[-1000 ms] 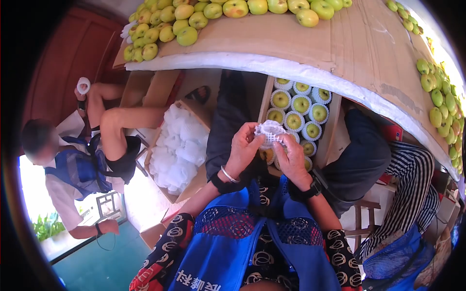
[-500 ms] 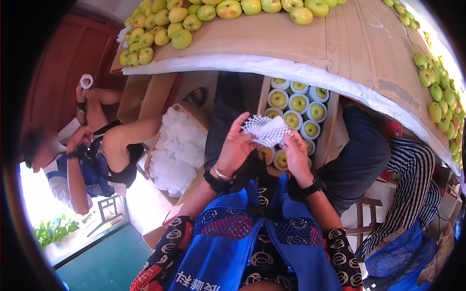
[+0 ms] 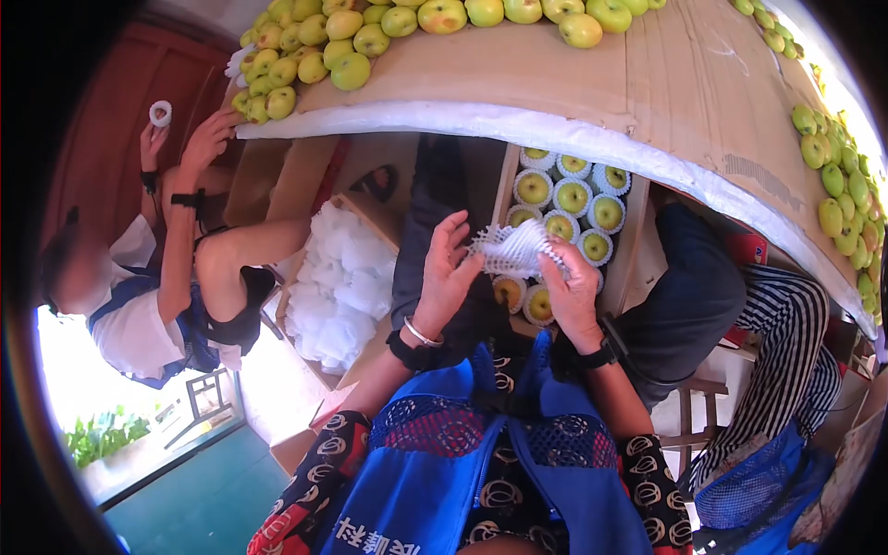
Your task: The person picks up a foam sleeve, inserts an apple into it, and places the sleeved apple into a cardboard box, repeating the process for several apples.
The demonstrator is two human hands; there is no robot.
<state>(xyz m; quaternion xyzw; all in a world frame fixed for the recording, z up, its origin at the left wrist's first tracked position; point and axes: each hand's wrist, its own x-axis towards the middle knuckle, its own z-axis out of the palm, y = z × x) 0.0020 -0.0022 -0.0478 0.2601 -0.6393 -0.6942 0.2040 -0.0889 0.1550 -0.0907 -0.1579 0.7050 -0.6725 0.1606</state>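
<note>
Between my hands is a white foam fruit net (image 3: 513,248), stretched and folded, with no fruit visible in it. My left hand (image 3: 446,277) holds its left edge at the thumb and fingertips, its other fingers raised and partly spread. On the other side, my right hand (image 3: 575,291) pinches the net between thumb and fingers. Just beyond and below them is a cardboard box (image 3: 504,185) of yellow-green apples (image 3: 573,197) in foam nets, standing in rows. My hands and the net cover some of the nearest apples.
Loose apples (image 3: 350,71) lie along a cardboard-covered table (image 3: 518,83) with a white padded edge. Left of my legs stands a box of white foam nets (image 3: 338,287). A co-worker (image 3: 139,314) sits at left, holding a foam net ring (image 3: 160,114). Striped trousers (image 3: 777,342) show at right.
My right hand has turned inward over the net, and my left fingers have drawn back toward its edge. The co-worker's nearer hand has risen to the apples on the table corner.
</note>
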